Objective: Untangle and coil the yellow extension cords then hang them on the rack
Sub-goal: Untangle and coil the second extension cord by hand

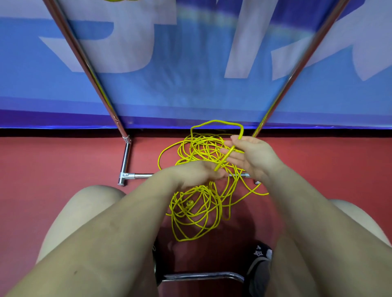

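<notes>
A tangle of yellow extension cord point(197, 152) lies on the red floor between the rack's legs. My left hand point(195, 173) grips a bunch of coiled yellow loops point(195, 214) that hang below it. My right hand point(250, 154) is raised above the tangle with fingers mostly straight, and a strand of cord runs across its palm, pinched by the thumb. From that hand a loop of cord point(216, 124) arches up and left. The metal rack point(125, 161) stands just beyond the cord, its two chrome poles rising to the upper corners.
A blue banner point(191, 74) with pale lettering hangs behind the rack. My bare knees frame the lower view, and a dark shoe point(259, 260) sits at lower right. A chrome bar point(203, 276) runs across the floor near the bottom. More yellow cord point(118, 0) shows at the top edge.
</notes>
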`<action>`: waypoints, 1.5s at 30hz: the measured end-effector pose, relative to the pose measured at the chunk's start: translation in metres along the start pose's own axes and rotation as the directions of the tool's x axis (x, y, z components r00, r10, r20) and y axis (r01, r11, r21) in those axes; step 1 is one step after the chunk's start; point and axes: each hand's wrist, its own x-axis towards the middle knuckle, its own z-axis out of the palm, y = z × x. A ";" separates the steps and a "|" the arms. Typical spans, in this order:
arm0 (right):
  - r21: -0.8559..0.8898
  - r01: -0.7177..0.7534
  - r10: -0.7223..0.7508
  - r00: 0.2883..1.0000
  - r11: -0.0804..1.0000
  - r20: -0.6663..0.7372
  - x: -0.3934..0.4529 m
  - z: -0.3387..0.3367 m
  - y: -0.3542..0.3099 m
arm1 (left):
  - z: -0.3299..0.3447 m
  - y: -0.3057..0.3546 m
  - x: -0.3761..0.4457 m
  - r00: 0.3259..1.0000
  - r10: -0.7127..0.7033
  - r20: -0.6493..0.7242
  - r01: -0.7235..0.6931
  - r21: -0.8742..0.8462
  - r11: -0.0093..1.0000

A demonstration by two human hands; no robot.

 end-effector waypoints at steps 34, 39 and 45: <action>-0.867 0.354 -0.256 0.927 0.351 0.274 0.005 -0.005 0.027 | -0.036 0.024 -0.005 0.832 -0.052 -0.553 -0.425 -0.694 0.581; -0.839 0.372 -0.201 0.927 0.398 0.316 0.001 -0.002 0.022 | -0.036 0.027 -0.008 0.860 -0.020 -0.510 -0.424 -0.737 0.527; -0.204 0.087 -0.062 0.990 0.975 0.127 -0.006 0.002 -0.001 | -0.020 0.018 -0.005 0.961 0.040 -0.272 -0.153 -0.408 0.900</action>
